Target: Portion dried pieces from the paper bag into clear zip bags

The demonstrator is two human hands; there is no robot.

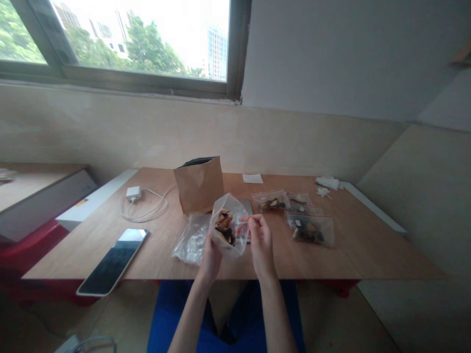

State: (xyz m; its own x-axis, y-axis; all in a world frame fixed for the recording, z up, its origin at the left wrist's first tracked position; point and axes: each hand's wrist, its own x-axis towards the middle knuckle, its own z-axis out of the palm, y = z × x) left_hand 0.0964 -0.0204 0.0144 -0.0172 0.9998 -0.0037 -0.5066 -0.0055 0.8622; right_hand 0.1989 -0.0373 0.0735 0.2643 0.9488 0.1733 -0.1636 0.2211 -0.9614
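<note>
A clear plastic zip bag [235, 249] with brown and black dried pieces [225, 226], which look like dried mushroom slices, is held up above the table's front. My left hand [211, 255] grips it from the lower left. My right hand [260, 235] pinches the bag's right edge, some fingers showing through the plastic. Behind the bag, a flat grey device [246, 206] is mostly hidden. Left of my hands lies a crumpled clear plastic bag [191, 242]. An upright brown paper bag [200, 185] with its top open stands just behind that.
Several filled zip bags [312, 230] lie at the right. A phone [114, 262] overhangs the front left edge, near a white charger [133, 193] with a coiled cable. A white paper slip [252, 178] and white scraps [327, 183] lie at the back.
</note>
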